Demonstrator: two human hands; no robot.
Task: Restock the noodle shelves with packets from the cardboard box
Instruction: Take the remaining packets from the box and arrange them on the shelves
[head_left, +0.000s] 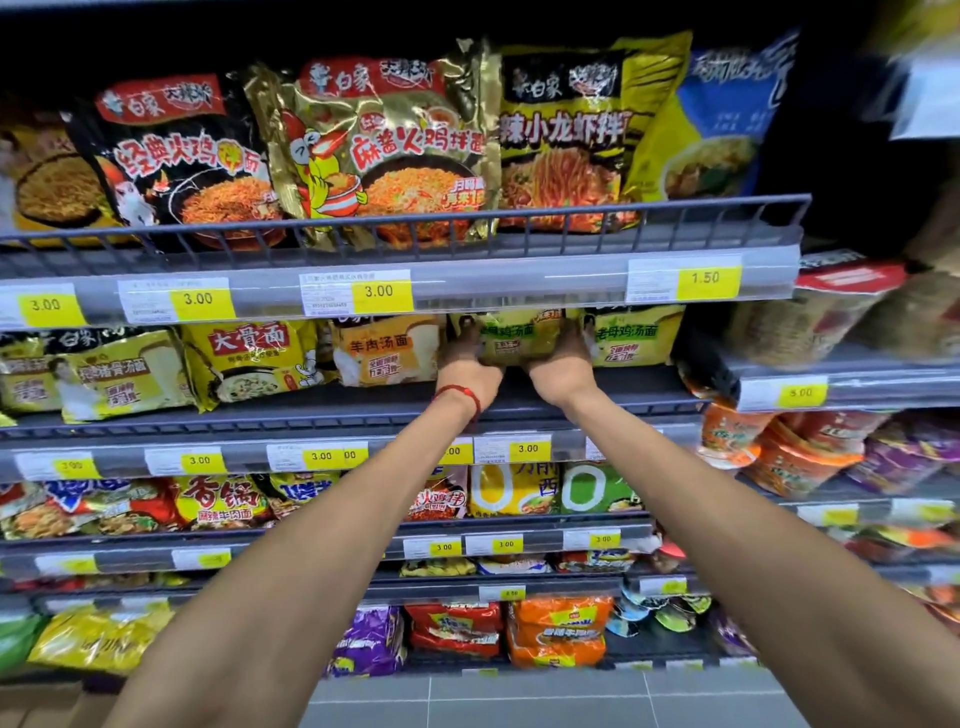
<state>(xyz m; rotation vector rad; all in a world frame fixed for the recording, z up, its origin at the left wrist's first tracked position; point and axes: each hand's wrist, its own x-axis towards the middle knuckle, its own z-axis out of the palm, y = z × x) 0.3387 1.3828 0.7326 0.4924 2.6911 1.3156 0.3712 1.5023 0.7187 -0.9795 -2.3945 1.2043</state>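
Observation:
A yellow-green noodle packet (517, 338) stands on the second shelf (613, 395), just under the price rail. My left hand (465, 364) grips its left edge and my right hand (561, 364) grips its right edge, both arms stretched forward. A red string circles my left wrist. Next to the packet on the right stands a matching yellow-green packet (631, 335); an orange-beige packet (387, 351) stands to its left. The cardboard box shows only as a brown corner (47, 701) at the bottom left.
The top shelf carries large black, gold and yellow packets (384, 150) behind a wire rail (415, 228). Lower shelves hold rows of multipacks (556, 631). Cup noodles (779, 452) fill the shelving on the right. Grey floor tiles (519, 701) lie below.

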